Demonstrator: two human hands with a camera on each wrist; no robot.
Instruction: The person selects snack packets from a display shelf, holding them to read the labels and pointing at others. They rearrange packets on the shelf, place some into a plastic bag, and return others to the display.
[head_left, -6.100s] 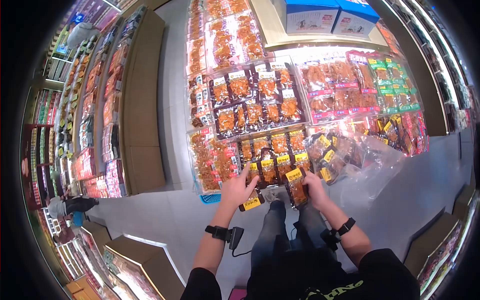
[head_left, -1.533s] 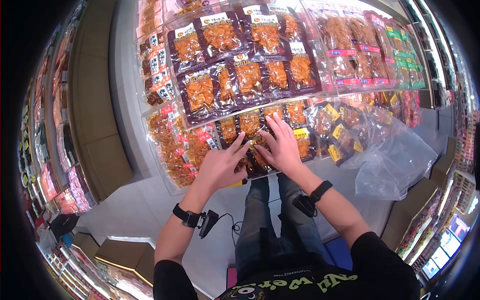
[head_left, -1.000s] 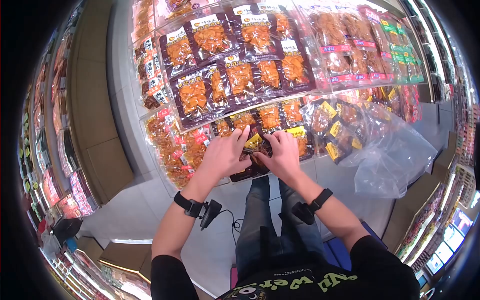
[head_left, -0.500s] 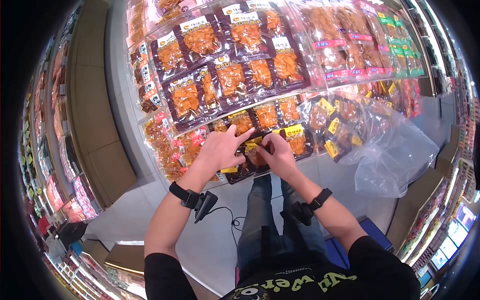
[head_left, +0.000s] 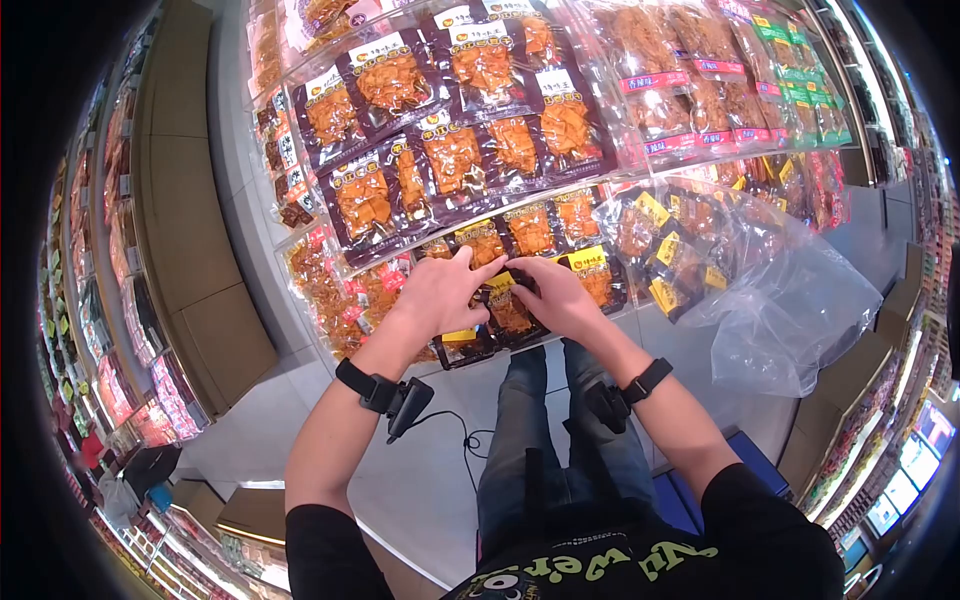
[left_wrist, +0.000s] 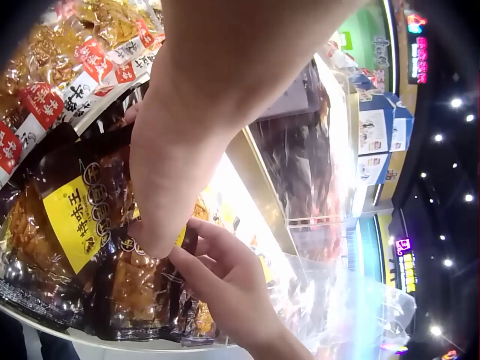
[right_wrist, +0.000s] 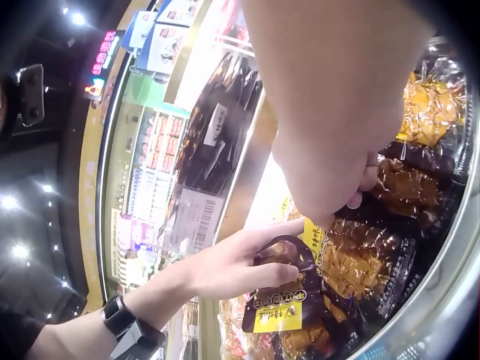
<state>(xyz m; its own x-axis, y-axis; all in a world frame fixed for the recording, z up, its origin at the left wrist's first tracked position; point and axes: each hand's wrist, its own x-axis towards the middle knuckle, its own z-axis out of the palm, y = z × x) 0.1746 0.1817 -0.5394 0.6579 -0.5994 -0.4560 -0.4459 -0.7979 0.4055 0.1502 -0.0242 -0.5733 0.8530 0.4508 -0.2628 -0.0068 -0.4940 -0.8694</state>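
Observation:
Both hands are over the front bin of dark snack packets with yellow labels. My left hand (head_left: 443,297) has its index finger stretched to the right and its thumb spread; in the right wrist view the thumb of this left hand (right_wrist: 240,264) lies over a dark packet (right_wrist: 279,316). Close beside it, my right hand (head_left: 562,298) has bent fingers at the top of a middle packet (head_left: 510,312). The left wrist view shows the right hand (left_wrist: 232,289) pinching that packet's (left_wrist: 136,289) top edge between thumb and fingers. The foreground hands partly cover the packet tops.
Behind the bin, a raised tray holds purple packets (head_left: 452,158). To the right lies a clear plastic bag (head_left: 770,330) with packets inside. Red-labelled packets (head_left: 325,290) are at the left. Shelves (head_left: 190,250) line the far left.
Earlier the right hand held a packet above the bin's front edge; both hands are now close together over the bin. Since half a second ago, the right fingers have lowered slightly.

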